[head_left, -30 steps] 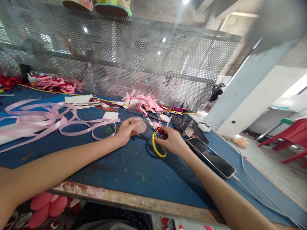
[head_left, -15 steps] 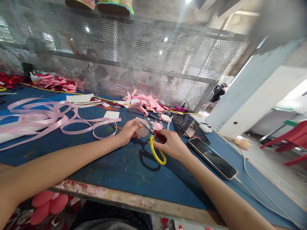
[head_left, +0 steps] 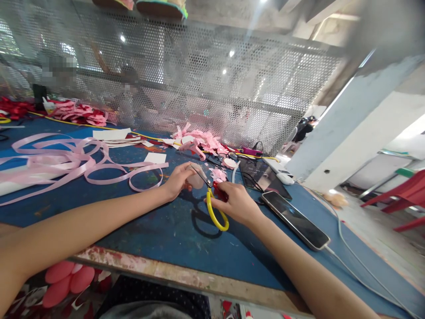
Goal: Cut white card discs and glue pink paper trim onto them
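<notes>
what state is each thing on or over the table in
pale disc, held in left hand
scissors, held in right hand, blades at disc, opening unclear
pink ribbon, loosely looped
phone, lying flat, screen dark, plugged in
white card, flat
pink pieces, heaped

Yellow-looped scissors (head_left: 209, 199) slant across a pale, round disc (head_left: 196, 180).

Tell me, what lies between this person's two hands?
In the head view, a pale round piece, pinched in the left hand, and scissors, held by the right hand, with their tip toward the piece.
</notes>
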